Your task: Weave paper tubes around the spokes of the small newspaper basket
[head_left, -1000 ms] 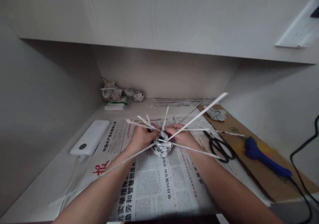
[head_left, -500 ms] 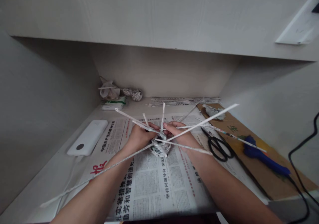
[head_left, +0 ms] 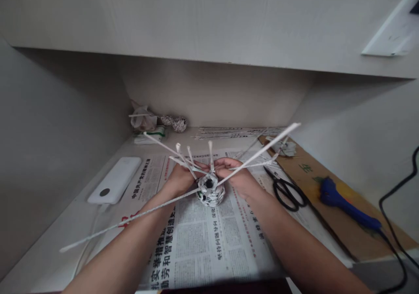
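A small round weave of rolled newspaper strips (head_left: pixel 212 196) sits over the newspaper, its dark opening turned up toward me. Several pale paper sticks fan out of it, among them a thick one (head_left: pixel 262 151) to the upper right and a long one (head_left: pixel 131 219) to the lower left. My left hand (head_left: pixel 183 176) is closed around the weave's far left side, where the sticks come out. On the far right side, the curled fingers of my right hand (head_left: pixel 233 174) grip it too. Fingertips of both hands are partly hidden behind the sticks.
Black scissors (head_left: pixel 290 193) lie to the right, beside a cardboard sheet (head_left: pixel 353 237) bearing a blue glue gun (head_left: pixel 347 204) with a cord. A white power bank (head_left: pixel 116 178) is at left. Behind lie a bundle of paper sticks (head_left: pixel 229 132) and a woven gourd shape (head_left: pixel 178 123).
The stick that lay across the weave toward the lower right now points up at the left. A printed stick at right has swung upward. The weave's opening shows more fully.
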Available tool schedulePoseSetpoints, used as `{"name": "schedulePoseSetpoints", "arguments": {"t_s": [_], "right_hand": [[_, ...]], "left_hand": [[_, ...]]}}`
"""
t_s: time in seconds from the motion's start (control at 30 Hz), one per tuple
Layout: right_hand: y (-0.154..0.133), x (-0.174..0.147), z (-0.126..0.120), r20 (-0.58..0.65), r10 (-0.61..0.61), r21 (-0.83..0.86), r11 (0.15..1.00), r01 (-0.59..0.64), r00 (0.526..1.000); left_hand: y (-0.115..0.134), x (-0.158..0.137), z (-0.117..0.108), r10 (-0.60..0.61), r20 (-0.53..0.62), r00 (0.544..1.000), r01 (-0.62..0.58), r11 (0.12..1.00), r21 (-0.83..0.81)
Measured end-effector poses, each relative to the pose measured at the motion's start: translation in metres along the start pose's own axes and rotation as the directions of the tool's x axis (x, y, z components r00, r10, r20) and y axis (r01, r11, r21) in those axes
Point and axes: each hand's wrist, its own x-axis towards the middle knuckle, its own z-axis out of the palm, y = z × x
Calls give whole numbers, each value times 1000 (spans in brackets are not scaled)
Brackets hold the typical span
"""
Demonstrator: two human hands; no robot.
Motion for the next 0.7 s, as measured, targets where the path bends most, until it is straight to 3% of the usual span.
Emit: {"name": "schedulePoseSetpoints", "arguments": {"t_s": [0.2, 0.37, 0.5, 0.7], "right_hand": [[-2, -1, -1, 67, -17, -80, 997, 23, 998], [-6, -1, 2, -67, 38, -48, 998, -41, 997], [1, -1, 8, -178, -1, -47, 999, -8, 984], [13, 2, 15, -215, -35, 57, 997, 48, 976]], "left_hand": [[-12, 6, 0, -114, 86, 990, 132, 962, -239], [-6, -1, 0, -43, 13, 999, 44, 995, -90], [-2, -4, 0, 54, 8, 998, -55, 997, 61], [-14, 4, 2, 22, 15, 1000, -21, 997, -69]]}}
